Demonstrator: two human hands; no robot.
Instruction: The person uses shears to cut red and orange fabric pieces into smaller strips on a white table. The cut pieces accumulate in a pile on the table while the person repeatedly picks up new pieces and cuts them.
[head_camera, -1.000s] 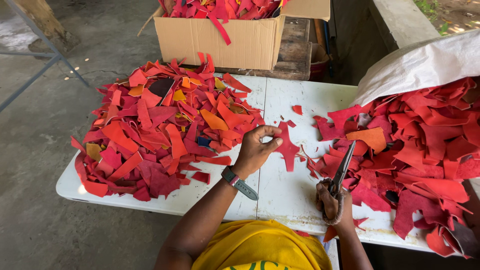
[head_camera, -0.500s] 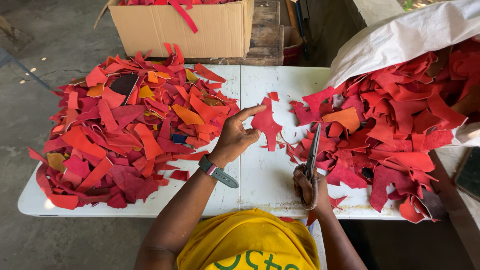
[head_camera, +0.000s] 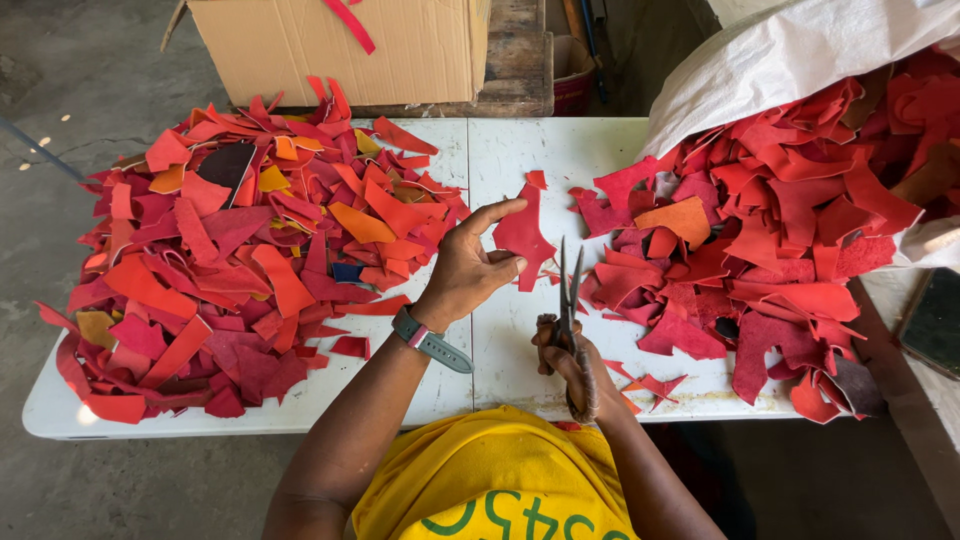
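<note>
Fingers first: your left hand (head_camera: 468, 270) pinches a red leather scrap (head_camera: 522, 235) between thumb and curled fingertips, index finger stretched out along the scrap's top edge. The scrap is held up over the white table (head_camera: 520, 150), just right of those fingertips.

Far left of your left fingers sits the big pile of cut pieces (head_camera: 240, 250), reds, oranges, maroon (a dark, almost black piece near its top). Behind that pile, beyond the table edge, a cardboard box (head_camera: 330, 45) with a red strip hanging over its side. A watch with a grey strap (head_camera: 430, 340) is on your left wrist.

Just right of the pinched scrap, the scissors (head_camera: 570, 290) point upward, blades slightly apart, tips close beside the scrap; can't tell if they touch. Your right hand (head_camera: 570, 365) is closed through the handles, gripping them.

Right of the right fingers, a second heap of uncut red scraps (head_camera: 780, 230) spills from a white sack (head_camera: 800, 60). A few small offcuts (head_camera: 650, 385) lie on the table just beside your right hand.
</note>
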